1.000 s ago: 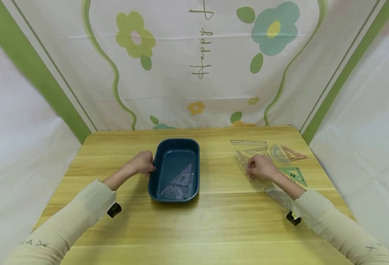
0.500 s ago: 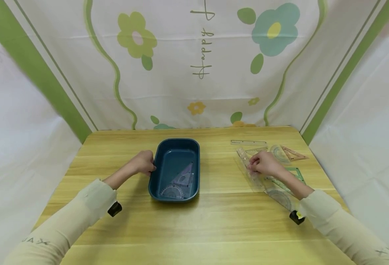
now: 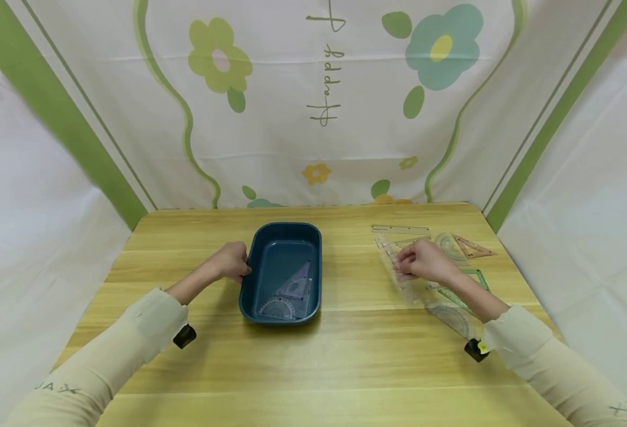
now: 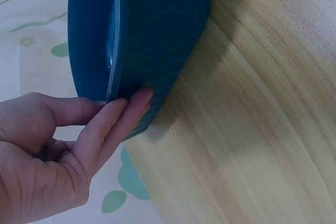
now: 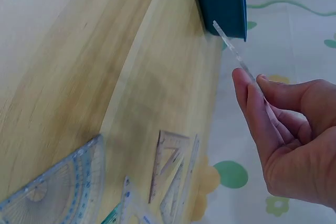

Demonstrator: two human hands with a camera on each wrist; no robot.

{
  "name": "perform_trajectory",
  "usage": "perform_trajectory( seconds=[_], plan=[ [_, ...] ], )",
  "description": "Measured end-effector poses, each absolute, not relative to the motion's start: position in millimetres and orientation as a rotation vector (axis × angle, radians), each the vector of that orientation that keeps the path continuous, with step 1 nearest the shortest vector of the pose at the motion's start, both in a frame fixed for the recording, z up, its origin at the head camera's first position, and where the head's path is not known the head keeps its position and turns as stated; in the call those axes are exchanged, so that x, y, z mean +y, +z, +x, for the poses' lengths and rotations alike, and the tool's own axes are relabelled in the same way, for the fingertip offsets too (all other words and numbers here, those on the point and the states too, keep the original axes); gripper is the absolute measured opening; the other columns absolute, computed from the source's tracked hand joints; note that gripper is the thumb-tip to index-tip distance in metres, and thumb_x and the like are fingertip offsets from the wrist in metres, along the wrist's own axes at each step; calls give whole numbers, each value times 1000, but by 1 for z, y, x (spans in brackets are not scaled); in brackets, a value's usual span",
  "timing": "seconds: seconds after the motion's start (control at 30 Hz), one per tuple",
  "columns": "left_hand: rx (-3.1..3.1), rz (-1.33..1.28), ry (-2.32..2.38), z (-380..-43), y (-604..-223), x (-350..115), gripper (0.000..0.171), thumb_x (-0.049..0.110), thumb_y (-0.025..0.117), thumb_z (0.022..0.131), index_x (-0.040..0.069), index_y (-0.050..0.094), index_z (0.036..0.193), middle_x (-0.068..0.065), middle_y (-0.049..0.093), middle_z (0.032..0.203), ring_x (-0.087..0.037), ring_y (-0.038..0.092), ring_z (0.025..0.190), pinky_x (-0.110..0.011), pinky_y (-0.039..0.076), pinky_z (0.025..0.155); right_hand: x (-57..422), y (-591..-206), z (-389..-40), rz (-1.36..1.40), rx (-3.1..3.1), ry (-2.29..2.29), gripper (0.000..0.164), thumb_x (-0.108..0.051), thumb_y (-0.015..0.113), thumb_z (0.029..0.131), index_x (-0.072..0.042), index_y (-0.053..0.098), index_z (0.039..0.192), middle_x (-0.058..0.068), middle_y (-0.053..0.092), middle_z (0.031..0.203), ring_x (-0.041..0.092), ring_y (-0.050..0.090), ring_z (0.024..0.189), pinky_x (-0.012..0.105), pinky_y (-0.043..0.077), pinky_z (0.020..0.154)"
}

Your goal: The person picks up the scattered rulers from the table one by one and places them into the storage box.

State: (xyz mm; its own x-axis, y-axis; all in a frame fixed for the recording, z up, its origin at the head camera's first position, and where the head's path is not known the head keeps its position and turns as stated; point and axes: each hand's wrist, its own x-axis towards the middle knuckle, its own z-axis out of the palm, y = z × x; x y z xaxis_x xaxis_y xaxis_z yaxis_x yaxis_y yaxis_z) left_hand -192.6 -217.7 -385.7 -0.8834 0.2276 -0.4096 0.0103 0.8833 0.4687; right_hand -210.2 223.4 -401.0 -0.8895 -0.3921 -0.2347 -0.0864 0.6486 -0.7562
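My left hand (image 3: 232, 262) pinches the left rim of a deep blue rectangular tub (image 3: 273, 255); in the left wrist view the thumb is inside and the fingers (image 4: 113, 124) lie against the outer wall. A purplish set square (image 3: 301, 281) and a clear protractor (image 3: 278, 309) lie in the tub's near end. To the right, my right hand (image 3: 425, 264) pinches a clear ruler (image 3: 386, 252) between thumb and fingers. The right wrist view shows this ruler (image 5: 227, 39) nearly edge-on, held above the table.
Around my right hand lie a straight ruler (image 3: 400, 229), a yellowish set square (image 3: 410, 242), a protractor (image 3: 448, 246), an orange set square (image 3: 472, 247), a green set square (image 3: 481, 279) and a nearer protractor (image 3: 452, 319). A flowered cloth (image 3: 271, 130) hangs behind the table.
The ruler in my right hand has turned to show its flat face more and has shifted slightly left in the last half second. My left hand and the tub have stayed put.
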Motion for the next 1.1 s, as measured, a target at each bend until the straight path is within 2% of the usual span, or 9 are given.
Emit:
perform_trajectory(
  seconds=[0.17, 0.3, 0.4, 0.53, 0.67, 0.9, 1.0, 1.1],
  plan=[
    [2595, 176, 637, -193, -384, -218, 52, -1, 63, 92, 16, 38, 49, -5, 54, 48, -30, 75, 72, -39, 61, 73, 213, -392, -205, -397, 2417, -1173, 20, -3, 62, 95, 12, 67, 108, 16, 74, 92, 24, 75, 76, 36, 62, 70],
    [2599, 182, 627, -192, -383, -218, 55, -1, 63, 92, 17, 35, 48, 1, 43, 44, -30, 74, 71, -37, 61, 72, 205, -387, -201, -414, 2373, -1208, 19, -4, 64, 95, 11, 67, 107, 16, 74, 91, 28, 75, 78, 34, 62, 70],
    [2597, 186, 625, -192, -383, -217, 56, -1, 63, 92, 18, 33, 49, 5, 35, 43, -30, 74, 69, -36, 61, 71, 199, -384, -198, -422, 2348, -1228, 19, -4, 64, 95, 11, 67, 107, 17, 74, 90, 25, 75, 77, 38, 62, 73],
    [2593, 189, 629, -192, -382, -216, 56, -1, 62, 92, 18, 32, 49, 6, 33, 43, -31, 73, 68, -36, 61, 70, 192, -381, -196, -448, 2337, -1229, 19, -3, 63, 95, 12, 67, 107, 17, 74, 91, 22, 75, 76, 41, 61, 75],
    [2593, 198, 648, -193, -381, -216, 56, -1, 62, 92, 18, 31, 50, 6, 32, 44, -32, 73, 68, -39, 61, 72, 186, -378, -195, -458, 2316, -1237, 20, -2, 62, 96, 13, 66, 108, 19, 73, 93, 24, 75, 78, 40, 62, 75],
    [2592, 179, 654, -195, -383, -218, 54, -1, 63, 92, 17, 36, 49, 3, 41, 44, -30, 74, 70, -38, 62, 72, 167, -375, -195, -503, 2286, -1245, 17, -2, 63, 95, 12, 67, 105, 23, 73, 92, 28, 75, 80, 31, 62, 70],
    [2590, 169, 655, -194, -385, -219, 53, 0, 63, 92, 16, 38, 49, -1, 48, 46, -29, 75, 71, -37, 62, 72, 156, -375, -195, -543, 2289, -1246, 15, -3, 64, 94, 9, 69, 102, 26, 73, 92, 32, 75, 79, 30, 62, 68],
    [2591, 174, 656, -194, -386, -219, 53, 0, 63, 92, 17, 37, 49, -2, 48, 46, -29, 75, 71, -37, 62, 71, 145, -376, -194, -559, 2274, -1260, 12, -2, 65, 94, 7, 70, 99, 27, 73, 92, 34, 75, 80, 32, 62, 68]
  ],
)
